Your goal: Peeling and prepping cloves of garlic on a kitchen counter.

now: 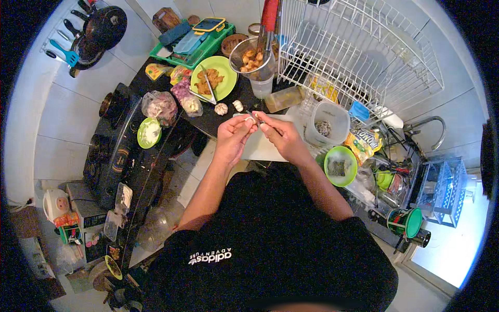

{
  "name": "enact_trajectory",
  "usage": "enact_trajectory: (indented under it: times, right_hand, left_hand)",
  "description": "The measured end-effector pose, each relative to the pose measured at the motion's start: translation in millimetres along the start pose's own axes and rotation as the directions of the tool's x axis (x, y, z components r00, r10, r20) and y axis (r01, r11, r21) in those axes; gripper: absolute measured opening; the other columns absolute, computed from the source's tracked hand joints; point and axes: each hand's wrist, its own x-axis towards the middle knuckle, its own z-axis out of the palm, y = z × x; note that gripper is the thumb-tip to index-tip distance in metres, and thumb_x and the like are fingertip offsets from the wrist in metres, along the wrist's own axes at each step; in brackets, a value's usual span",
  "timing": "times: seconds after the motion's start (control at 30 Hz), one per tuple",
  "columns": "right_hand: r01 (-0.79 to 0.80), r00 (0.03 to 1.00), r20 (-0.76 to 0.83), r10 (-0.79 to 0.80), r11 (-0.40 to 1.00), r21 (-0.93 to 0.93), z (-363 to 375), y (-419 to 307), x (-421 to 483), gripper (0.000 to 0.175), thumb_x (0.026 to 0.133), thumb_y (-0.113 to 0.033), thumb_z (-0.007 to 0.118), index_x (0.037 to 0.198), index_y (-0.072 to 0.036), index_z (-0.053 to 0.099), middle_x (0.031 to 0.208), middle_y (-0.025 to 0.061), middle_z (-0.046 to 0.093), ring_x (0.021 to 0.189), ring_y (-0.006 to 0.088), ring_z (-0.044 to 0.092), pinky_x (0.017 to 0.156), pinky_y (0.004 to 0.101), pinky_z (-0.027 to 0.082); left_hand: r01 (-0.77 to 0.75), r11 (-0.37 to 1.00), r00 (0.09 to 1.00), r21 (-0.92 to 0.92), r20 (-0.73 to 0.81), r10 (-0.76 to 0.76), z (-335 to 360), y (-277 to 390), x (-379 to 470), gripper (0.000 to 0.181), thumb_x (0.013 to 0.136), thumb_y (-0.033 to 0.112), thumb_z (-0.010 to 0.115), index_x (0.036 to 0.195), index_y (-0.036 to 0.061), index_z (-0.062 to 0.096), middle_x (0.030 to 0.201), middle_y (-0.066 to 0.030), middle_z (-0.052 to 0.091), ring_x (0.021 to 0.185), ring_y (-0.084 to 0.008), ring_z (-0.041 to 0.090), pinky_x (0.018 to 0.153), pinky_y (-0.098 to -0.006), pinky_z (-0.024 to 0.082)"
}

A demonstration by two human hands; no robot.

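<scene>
My left hand (pixel 235 136) pinches a small pale piece, apparently a garlic clove (pixel 252 119), between thumb and fingers. Close against it, my right hand (pixel 282 136) holds a small knife (pixel 251 115), whose blade meets the clove; its handle is mostly hidden in my fingers. Both hands are over the near edge of a white cutting board (pixel 261 144). Just beyond them on the dark counter lie a garlic bulb (pixel 221 109) and a smaller, partly separated garlic piece (pixel 237 105). Metal tongs (pixel 210 86) rest on a green plate (pixel 228 84) with browned food.
A strainer (pixel 251 70) with fried cubes sits over a plastic container (pixel 262 87). Bagged shallots (pixel 160 107) and a small green bowl of white stuff (pixel 149 132) are at left. At right are a clear tub (pixel 328 121), a green bowl with a scouring pad (pixel 340 166) and a wire dish rack (pixel 331 58).
</scene>
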Motion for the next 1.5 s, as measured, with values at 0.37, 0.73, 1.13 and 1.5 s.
enact_trajectory:
  times: [0.37, 0.73, 1.13, 1.5]
  right_hand:
    - [-0.323, 0.945, 0.142, 0.294, 0.906, 0.275, -12.9, -18.8, -5.7, 0.045, 0.099, -0.028, 0.052, 0.141, -0.012, 0.048, 0.074, -0.0078, 0.043, 0.056, 0.0008, 0.035, 0.047, 0.0179, 0.032]
    - [-0.244, 0.97, 0.082, 0.23, 0.923, 0.297, -12.9, -21.0, -7.0, 0.043, 0.099, -0.024, 0.053, 0.14, -0.014, 0.049, 0.074, -0.0075, 0.047, 0.058, 0.0007, 0.038, 0.048, 0.0174, 0.033]
    - [-0.188, 0.982, 0.073, 0.176, 0.954, 0.233, -13.8, -30.0, -6.8, 0.042, 0.1, -0.018, 0.05, 0.14, -0.011, 0.048, 0.069, -0.0069, 0.041, 0.056, 0.0018, 0.034, 0.049, 0.0184, 0.031]
    - [-0.113, 0.994, 0.014, 0.112, 0.971, 0.211, -4.1, -36.9, -7.3, 0.041, 0.099, -0.019, 0.052, 0.139, -0.007, 0.05, 0.075, -0.0053, 0.046, 0.064, 0.0032, 0.039, 0.056, 0.0194, 0.035]
  left_hand:
    - [-0.005, 1.0, 0.999, 0.018, 0.032, 0.005, 5.7, 2.2, -2.3, 0.027, 0.088, 0.003, 0.066, 0.113, -0.0057, 0.062, 0.102, -0.0126, 0.069, 0.086, -0.014, 0.066, 0.081, -0.0247, 0.053]
    - [-0.1, 0.984, 0.995, 0.149, -0.008, 0.102, 18.2, 4.1, 1.5, 0.026, 0.086, 0.004, 0.07, 0.11, -0.005, 0.064, 0.101, -0.0125, 0.069, 0.087, -0.0155, 0.066, 0.084, -0.0271, 0.053]
    - [-0.159, 0.91, 0.985, 0.384, -0.002, 0.173, 26.6, 20.6, -1.3, 0.025, 0.084, 0.005, 0.073, 0.105, -0.0053, 0.066, 0.094, -0.0119, 0.07, 0.082, -0.0159, 0.068, 0.077, -0.0265, 0.055]
    - [-0.475, 0.636, 0.848, 0.608, 0.125, 0.515, 37.5, 28.9, -9.3, 0.017, 0.082, -0.001, 0.072, 0.099, -0.0037, 0.069, 0.095, -0.0126, 0.067, 0.084, -0.0151, 0.065, 0.074, -0.0254, 0.053]
